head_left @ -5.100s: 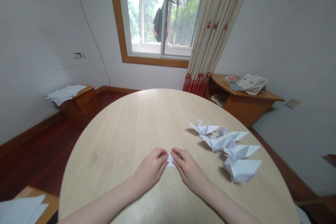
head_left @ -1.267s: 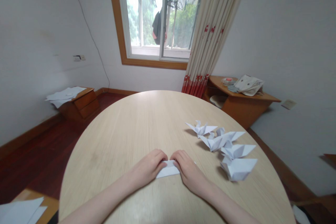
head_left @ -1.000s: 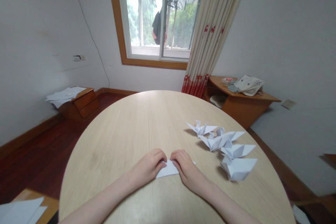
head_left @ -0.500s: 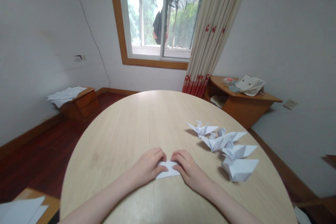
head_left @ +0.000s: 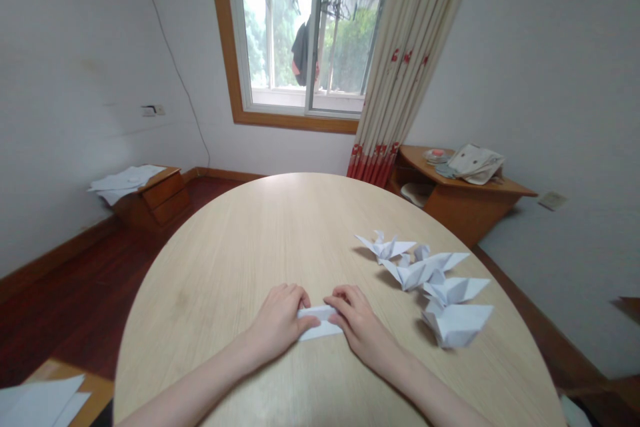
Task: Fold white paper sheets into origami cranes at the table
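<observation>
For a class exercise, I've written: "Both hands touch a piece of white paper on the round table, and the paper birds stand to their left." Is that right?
Not quite: the paper birds stand to the right, as the head view shows. The left hand and right hand do touch the white paper on the round table.

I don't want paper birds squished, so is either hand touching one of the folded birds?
No, the left hand and right hand are both on the white paper, apart from the folded birds.
</observation>
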`<state>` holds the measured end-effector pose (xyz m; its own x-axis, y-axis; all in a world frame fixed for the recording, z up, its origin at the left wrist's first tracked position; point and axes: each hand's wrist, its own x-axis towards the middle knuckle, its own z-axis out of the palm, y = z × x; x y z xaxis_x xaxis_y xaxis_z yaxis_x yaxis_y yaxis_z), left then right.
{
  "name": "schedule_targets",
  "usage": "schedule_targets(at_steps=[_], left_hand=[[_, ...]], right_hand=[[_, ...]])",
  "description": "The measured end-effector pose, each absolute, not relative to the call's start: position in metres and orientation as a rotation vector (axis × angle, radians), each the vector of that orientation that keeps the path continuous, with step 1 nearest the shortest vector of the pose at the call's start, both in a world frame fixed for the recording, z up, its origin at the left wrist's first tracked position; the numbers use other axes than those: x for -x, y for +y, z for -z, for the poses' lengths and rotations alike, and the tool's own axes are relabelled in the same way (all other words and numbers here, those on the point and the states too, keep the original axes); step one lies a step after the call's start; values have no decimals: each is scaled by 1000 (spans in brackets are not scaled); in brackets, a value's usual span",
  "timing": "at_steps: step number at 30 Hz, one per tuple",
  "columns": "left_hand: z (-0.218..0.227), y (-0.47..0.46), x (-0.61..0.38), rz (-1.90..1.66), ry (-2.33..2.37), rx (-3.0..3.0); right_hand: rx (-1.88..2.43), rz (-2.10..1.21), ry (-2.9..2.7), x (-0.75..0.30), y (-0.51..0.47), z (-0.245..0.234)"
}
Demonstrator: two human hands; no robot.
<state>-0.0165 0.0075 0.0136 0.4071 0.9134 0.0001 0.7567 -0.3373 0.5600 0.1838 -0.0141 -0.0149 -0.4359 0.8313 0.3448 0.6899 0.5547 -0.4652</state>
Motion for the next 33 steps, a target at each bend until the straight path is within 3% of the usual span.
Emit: schedule_targets(at_steps=[18,28,33], left_hand=[[-16,2,15,-397,1426,-2254],[-11,4,16,-498,1266,-2550],[-9,4,18,-715,1162,-2534]], right_hand=[[1164,-376,-2181,-183,-15,8],[1127,-174,-2265,-184,-16,9],[1069,-86,-2237,-184,-16,6]])
